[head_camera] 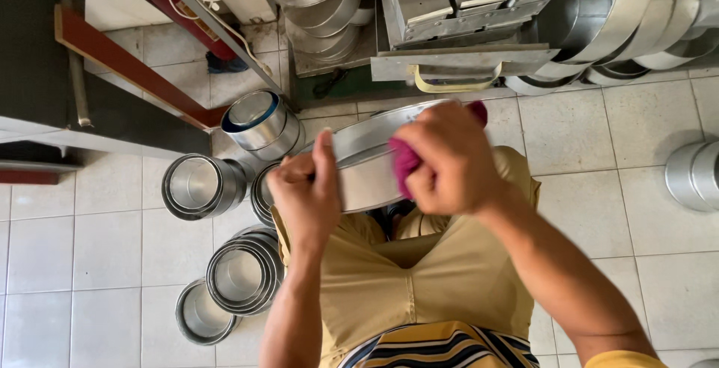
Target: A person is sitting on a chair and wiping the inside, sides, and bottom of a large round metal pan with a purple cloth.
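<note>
The round metal tin (367, 162) was held over the lap, its rim clamped by the left hand (303, 196), while a magenta cloth (406, 160) was gripped in the right hand (449, 162). A slip onto the floor tiles (97, 256) was judged possible if rubbing loosened that one-sided hold.

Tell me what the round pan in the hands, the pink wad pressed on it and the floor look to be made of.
Round pan: thin sheet metal, likely aluminium or steel; dull silver sheen with soft reflections. The left hand steadies its rim.
Pink wad: seems soft cloth; it bunches under the right hand.
Floor: looks like glazed ceramic tile; pale squares with grout lines and slight gloss.
</note>
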